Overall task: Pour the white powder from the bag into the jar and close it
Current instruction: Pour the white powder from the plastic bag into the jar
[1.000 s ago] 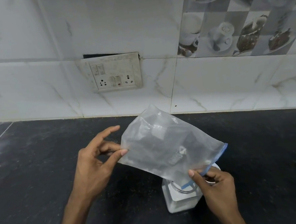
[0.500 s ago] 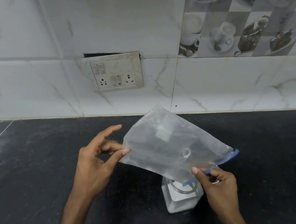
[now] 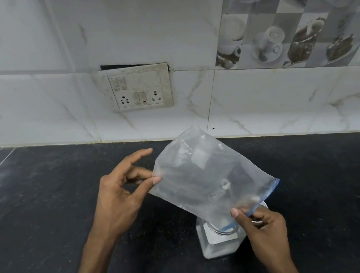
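Bag tipped over the open jar

Left hand pinches the clear bag bottom; right hand grips its blue-zip mouth above the jar (powder inside).

The bag is thin clear plastic, crinkled and faintly cloudy, with a blue strip along its mouth. Under it the jar is clear and glossy (glass or plastic, hard to tell). The surface is dark speckled stone, matt and dusty. Behind the bag, wall tiles are smooth, glossy, marble-veined.
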